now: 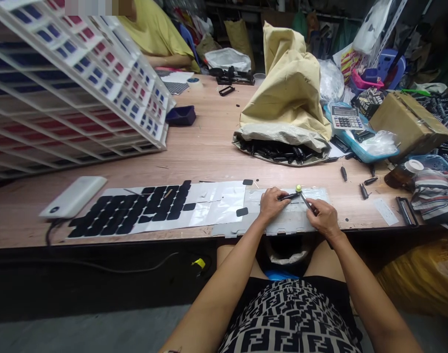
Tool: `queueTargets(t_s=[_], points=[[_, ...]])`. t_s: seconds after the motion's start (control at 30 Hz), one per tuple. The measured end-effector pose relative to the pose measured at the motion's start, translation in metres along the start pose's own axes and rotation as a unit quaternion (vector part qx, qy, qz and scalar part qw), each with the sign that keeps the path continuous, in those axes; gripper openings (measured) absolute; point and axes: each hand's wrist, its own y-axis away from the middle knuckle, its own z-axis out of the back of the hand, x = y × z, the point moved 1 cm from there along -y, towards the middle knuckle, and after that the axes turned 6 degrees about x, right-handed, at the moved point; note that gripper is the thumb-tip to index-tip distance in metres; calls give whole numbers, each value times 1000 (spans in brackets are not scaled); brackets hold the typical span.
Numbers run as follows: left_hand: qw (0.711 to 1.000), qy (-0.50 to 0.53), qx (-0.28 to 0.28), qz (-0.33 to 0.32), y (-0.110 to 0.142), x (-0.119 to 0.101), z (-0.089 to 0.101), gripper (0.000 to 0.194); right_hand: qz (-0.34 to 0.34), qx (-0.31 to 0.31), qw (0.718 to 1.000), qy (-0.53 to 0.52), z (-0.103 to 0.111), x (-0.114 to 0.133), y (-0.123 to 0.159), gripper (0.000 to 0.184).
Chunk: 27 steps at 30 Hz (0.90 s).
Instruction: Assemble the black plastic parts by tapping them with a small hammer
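Note:
Over a grey flat board (253, 228) at the table's front edge, both hands work close together. My left hand (272, 204) is closed on a slim black piece (290, 196), pressing it low against the board. Closed around a dark handle, my right hand (324, 215) holds a thin metal-shafted tool (305, 200). A small yellow-green round knob (298, 188) sits at the tool's far end, by the tip of the black piece. Whether they touch I cannot tell. To the left lies a white sheet (227, 198) with rows of black rounded-square stickers (113, 213).
A beige sack (283, 88) lies open toward me, black parts (279, 151) inside. Leftward stand a white slatted rack (150, 132) and a white box-shaped device (73, 196). On the right are a calculator (345, 117), a cardboard box (408, 122) and a jar (404, 174). A person in yellow (161, 34) sits opposite.

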Motion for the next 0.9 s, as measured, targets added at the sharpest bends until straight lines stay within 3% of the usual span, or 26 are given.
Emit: queueTargets(t_s=[0.27,0.4,0.57,0.73,0.9], points=[[1000,-6,-2,-4,2,-2,1,14,-151,-62,977,141,23,-58,-49,40],[1000,-18,8,-8,2,0,0,14,-173,-80,974,123,15,-63,-58,44],[998,-11,54,-40,5,2,8,13,-217,-38,974,59,5,-60,-63,41],[988,19,92,-126,50,-8,16,17,-237,-15,970,56,7,-60,-65,33],[976,-58,102,-182,111,-14,-4,18,-241,-17,970,42,7,-60,-65,33]])
